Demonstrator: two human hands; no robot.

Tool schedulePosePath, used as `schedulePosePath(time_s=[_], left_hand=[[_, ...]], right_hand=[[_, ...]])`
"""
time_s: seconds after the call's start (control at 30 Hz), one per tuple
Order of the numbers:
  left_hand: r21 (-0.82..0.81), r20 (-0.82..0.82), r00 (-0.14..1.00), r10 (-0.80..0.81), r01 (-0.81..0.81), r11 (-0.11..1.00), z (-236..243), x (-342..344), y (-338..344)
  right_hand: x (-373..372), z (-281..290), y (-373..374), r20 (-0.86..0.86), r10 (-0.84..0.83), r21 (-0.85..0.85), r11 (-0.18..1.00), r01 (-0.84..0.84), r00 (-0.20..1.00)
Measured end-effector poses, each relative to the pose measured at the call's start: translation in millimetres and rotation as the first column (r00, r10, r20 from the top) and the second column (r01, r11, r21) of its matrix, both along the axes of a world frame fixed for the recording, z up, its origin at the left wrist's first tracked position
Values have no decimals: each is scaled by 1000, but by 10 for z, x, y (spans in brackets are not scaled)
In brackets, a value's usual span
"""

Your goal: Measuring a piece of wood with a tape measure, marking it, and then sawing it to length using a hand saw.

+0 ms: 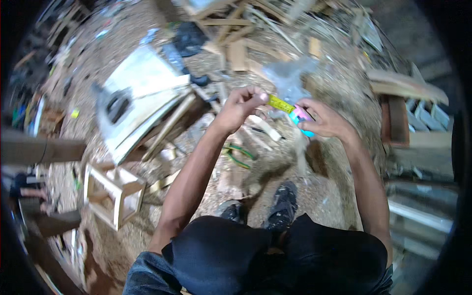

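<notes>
Between my hands stretches a short length of yellow blade from a tape measure [299, 116] with a pink and turquoise case. My right hand [322, 118] is closed around the case. The blade's free end is pinched between the thumb and fingers of my left hand [242, 109]. Both hands are raised above the littered ground, in front of my knees. Below them, green-handled pliers [239, 155] lie among wood offcuts. A pale wooden strip [265, 127] rests just beyond the pliers.
A white-topped board [142, 78] with a dark object on it stands at the left. Nearer is a small open wooden frame [116, 194]. Scrap wood [238, 54] and clear plastic sheeting [290, 76] lie ahead. Stacked timber and metal pieces [418, 216] line the right side.
</notes>
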State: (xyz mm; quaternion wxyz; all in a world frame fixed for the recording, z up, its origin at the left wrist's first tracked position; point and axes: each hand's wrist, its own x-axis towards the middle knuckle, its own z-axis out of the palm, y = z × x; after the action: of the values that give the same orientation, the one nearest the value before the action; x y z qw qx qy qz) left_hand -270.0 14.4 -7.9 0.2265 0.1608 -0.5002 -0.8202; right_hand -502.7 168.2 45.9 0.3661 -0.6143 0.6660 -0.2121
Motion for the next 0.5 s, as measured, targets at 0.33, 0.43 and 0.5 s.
schedulePosePath(time_s=[0.33, 0.43, 0.5], left_hand=[[481, 42, 845, 533, -484, 731, 497, 3153, -258], [221, 330, 688, 647, -722, 655, 642, 3480, -301], [23, 463, 674, 575, -658, 753, 625, 3740, -458]], right_hand=[[1657, 165, -1742, 156, 562, 90, 811, -578, 812], [2218, 588, -2274, -42, 711, 195, 695, -692, 702], [2453, 735, -2518, -185, 754, 280, 655, -702, 630]])
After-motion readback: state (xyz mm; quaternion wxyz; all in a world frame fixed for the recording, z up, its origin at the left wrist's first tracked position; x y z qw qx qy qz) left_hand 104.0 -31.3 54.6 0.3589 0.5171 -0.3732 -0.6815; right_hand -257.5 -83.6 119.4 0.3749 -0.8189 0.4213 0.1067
